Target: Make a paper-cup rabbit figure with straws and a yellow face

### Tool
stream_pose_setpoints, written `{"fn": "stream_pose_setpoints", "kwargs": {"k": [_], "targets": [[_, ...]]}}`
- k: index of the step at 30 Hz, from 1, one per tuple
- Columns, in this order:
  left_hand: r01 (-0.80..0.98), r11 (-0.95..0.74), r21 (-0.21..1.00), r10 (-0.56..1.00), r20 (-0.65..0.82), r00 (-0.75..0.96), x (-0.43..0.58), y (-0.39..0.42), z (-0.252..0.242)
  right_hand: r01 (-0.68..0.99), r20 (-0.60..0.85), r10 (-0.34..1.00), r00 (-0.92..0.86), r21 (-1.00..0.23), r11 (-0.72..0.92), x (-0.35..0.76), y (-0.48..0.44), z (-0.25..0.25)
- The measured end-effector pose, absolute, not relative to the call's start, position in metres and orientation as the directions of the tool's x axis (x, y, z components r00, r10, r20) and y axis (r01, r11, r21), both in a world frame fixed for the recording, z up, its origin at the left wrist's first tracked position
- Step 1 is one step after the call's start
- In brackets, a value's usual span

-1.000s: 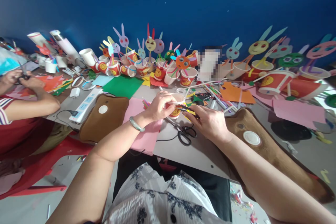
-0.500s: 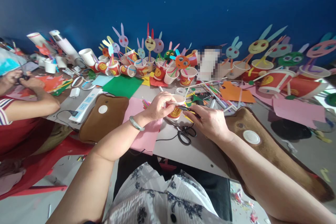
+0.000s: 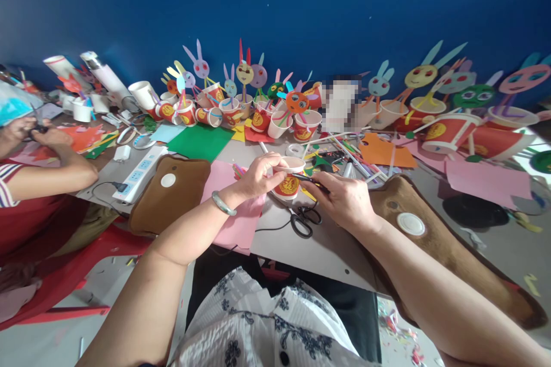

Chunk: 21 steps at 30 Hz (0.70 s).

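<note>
My left hand (image 3: 257, 175) is closed around a red and white paper cup (image 3: 289, 183), thumb on its rim, holding it tilted just above the table. My right hand (image 3: 342, 199) is closed on a thin dark tool (image 3: 309, 179) whose tip touches the cup's rim. Black scissors (image 3: 305, 220) lie on the table right below both hands. A pink paper sheet (image 3: 237, 200) lies under my left wrist.
Rows of paper cups with paper rabbit faces (image 3: 245, 94) line the back by the blue wall. A green sheet (image 3: 201, 141), orange paper (image 3: 383, 152), straws, a white power strip (image 3: 138, 172) and two brown pads (image 3: 172, 189) cover the table. Another person's arms (image 3: 47, 155) work at the left.
The cup has turned slightly in my left hand so its gold print faces me. Both hands stay in place.
</note>
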State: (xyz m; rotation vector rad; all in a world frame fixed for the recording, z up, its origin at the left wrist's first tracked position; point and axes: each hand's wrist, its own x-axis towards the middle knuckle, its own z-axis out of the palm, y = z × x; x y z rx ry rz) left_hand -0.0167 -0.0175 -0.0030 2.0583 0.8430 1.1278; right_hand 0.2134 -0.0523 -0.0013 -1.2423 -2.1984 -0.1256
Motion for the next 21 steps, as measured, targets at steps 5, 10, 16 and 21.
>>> {"fn": "stream_pose_setpoints", "kwargs": {"k": [5,10,16,21], "targets": [[0.203,-0.563,0.801,0.789,0.448,0.421,-0.0159,-0.0182,-0.0032,0.783,0.542,0.76,-0.36,-0.268,0.562,0.2144,-0.0523,-0.0027],[0.198,-0.519,0.832,0.814,0.41,0.412,-0.0147,-0.0197,-0.0016,0.778,0.542,0.768,-0.342,-0.295,0.554,0.2142,-0.052,-0.0029],[0.165,-0.486,0.858,0.83,0.395,0.394,-0.0114,-0.0185,-0.0048,0.788,0.539,0.786,-0.303,-0.322,0.525,0.2139,-0.0513,-0.0035],[0.16,-0.478,0.863,0.842,0.4,0.361,-0.0083,-0.0185,-0.0091,0.811,0.527,0.804,-0.274,-0.323,0.488,0.2135,-0.0517,-0.0043]]}}
